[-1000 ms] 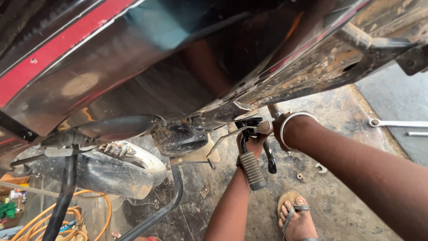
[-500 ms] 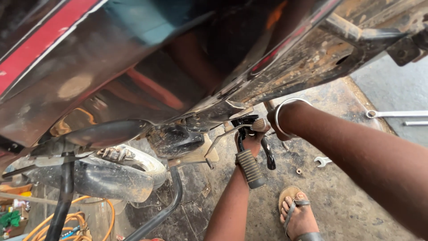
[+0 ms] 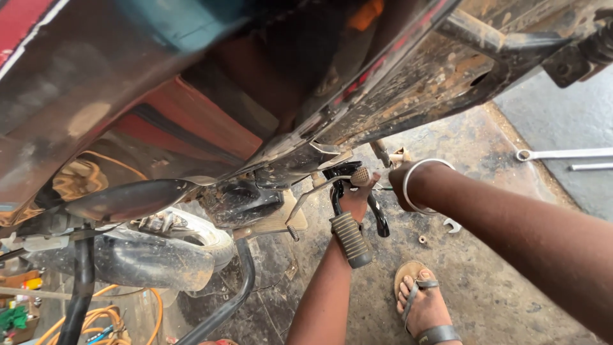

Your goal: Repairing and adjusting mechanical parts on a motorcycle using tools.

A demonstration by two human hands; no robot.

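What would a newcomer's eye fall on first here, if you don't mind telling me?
Most striking is the dirty underside of a motorcycle filling the upper frame. Below it at centre, the left hand reaches up behind a ribbed footpeg, while the right hand, with a silver bangle on its wrist, works just beside it. On the stained floor lie spanners at the right edge, and a sandalled foot stands at the bottom.

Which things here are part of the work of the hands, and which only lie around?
In hand:
left hand
right hand
ribbed footpeg
black lever
motorcycle underside

Lying about:
long wrench
small spanner
orange hose
sandal
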